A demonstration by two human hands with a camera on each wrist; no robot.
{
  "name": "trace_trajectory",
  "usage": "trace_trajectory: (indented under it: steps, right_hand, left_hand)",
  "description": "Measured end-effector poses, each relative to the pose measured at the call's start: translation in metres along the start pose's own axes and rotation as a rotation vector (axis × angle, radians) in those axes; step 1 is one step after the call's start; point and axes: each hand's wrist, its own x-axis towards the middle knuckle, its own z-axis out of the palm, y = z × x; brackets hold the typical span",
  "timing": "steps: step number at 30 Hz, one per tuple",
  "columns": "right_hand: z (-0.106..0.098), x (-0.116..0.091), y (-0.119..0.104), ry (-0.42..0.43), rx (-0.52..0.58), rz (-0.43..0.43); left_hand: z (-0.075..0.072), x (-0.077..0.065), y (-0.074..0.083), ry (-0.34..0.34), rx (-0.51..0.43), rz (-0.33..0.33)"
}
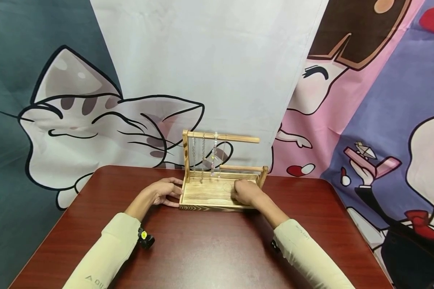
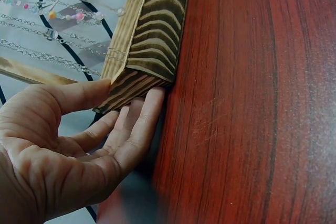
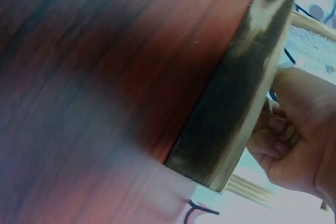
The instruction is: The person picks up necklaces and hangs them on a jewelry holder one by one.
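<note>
A wooden jewelry stand [image 1: 202, 196] rests on the table, a shallow tray under two horizontal bars. My left hand [image 1: 165, 192] holds its left end; in the left wrist view the thumb presses the tray's upper corner while the fingers [image 2: 149, 111] lie against the end below. Inside the tray at the right, my right hand [image 1: 246, 192] has its fingers curled and pinches a thin chain [image 1: 227, 186], whose faint loop shows on the tray floor beside it. Most of what lies in that grip is hidden. Silver chains [image 1: 203, 154] and a beaded strand [image 1: 213, 154] hang from the upper bar.
The lower, shorter bar [image 1: 240, 168] spans the stand's right side, close above the right hand. Beneath everything is a reddish-brown table [image 1: 217, 245]. A cloth backdrop [image 1: 220, 72] with cartoon drawings hangs just behind the table's far edge.
</note>
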Motion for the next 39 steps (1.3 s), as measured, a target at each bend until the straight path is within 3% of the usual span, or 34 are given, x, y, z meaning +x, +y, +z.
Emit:
trace_trajectory:
  steps: [5,10,12,18,24,30,39]
  right_hand:
    - [-0.007,-0.006,0.002,0.008,0.308,0.057]
    - [-0.05,-0.033,-0.033,-0.016,0.669,0.161]
    - [-0.068,-0.044,-0.048,-0.04,0.817,0.25]
    - [-0.079,-0.053,-0.055,-0.067,1.089,0.396]
    - [-0.088,-0.058,-0.058,-0.03,1.186,0.421]
    - [-0.105,-0.064,-0.068,0.062,1.264,0.394]
    - [-0.129,-0.07,-0.075,0.149,1.272,0.379]
  left_hand:
    - [-0.001,-0.002,-0.001,0.004,0.001,0.003]
    - [0.0,-0.004,-0.001,0.007,-0.001,0.003]
    - [0.001,-0.004,0.0,0.01,-0.005,0.001]
    - [0.0,-0.003,-0.001,0.007,-0.007,-0.002]
    - [0.0,-0.004,-0.002,0.006,-0.006,0.009]
    - [0.001,-0.005,-0.001,0.007,-0.005,0.018]
    - [0.001,-0.004,0.001,0.009,0.002,0.007]
